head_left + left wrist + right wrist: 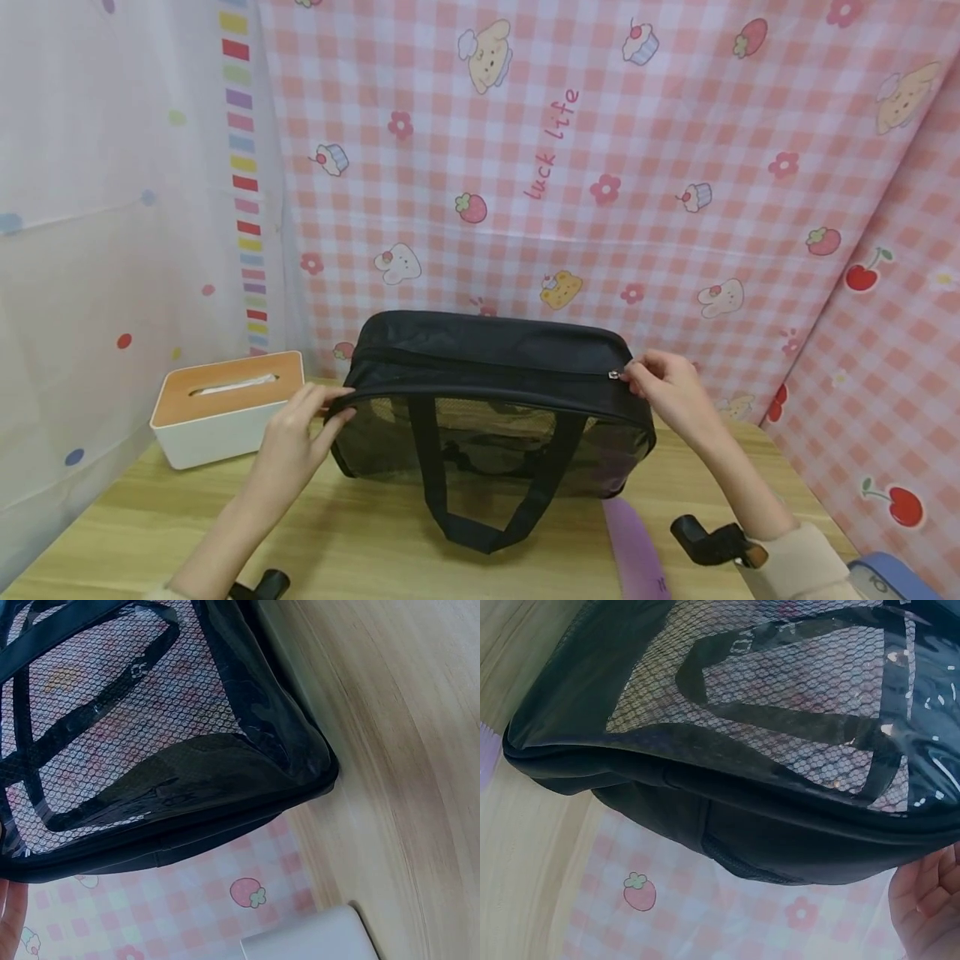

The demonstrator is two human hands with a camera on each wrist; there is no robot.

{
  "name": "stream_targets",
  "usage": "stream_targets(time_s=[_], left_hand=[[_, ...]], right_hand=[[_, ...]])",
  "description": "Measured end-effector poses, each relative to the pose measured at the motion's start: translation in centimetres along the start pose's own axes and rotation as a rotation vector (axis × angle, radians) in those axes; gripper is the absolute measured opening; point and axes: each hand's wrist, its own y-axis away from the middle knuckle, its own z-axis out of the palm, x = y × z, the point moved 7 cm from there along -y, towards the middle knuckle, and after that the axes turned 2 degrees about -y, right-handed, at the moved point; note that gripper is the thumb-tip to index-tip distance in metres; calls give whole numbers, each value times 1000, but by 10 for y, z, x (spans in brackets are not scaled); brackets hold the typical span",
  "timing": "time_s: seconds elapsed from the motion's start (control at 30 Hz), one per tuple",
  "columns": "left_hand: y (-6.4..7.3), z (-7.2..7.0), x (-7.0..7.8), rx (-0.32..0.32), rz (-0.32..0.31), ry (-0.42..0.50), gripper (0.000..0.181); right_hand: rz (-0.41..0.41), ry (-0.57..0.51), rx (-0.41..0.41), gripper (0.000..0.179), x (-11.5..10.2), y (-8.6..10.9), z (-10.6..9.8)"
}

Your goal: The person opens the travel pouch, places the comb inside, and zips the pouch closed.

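A black zip bag (487, 337) with a see-through front panel stands upright on the table. Its front handle (487, 537) hangs down over that panel onto the wood. At the bag's upper left corner, my left hand (296, 425) grips the edge between thumb and fingers. My right hand (671, 396) pinches the metal zipper pull (614, 375) near the right end of the top. Mesh (142, 690) shows through the clear panel in the left wrist view. The right wrist view catches only part of the right hand (934, 907) beside the bag's top edge.
To the left of the bag stands a white tissue box (225, 425) with a wood-coloured lid. A purple flat strip (633, 546) lies at the front right, partly behind the bag. Patterned cloth (480, 167) hangs behind the wooden table (360, 542). A blue object (892, 575) shows at the lower right.
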Motion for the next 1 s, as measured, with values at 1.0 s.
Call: stream_targets(time_s=[1.0], left_hand=[[1,0,0,22,18,5,29]], right_hand=[[-188,156,-106,20,-64,-13,34]])
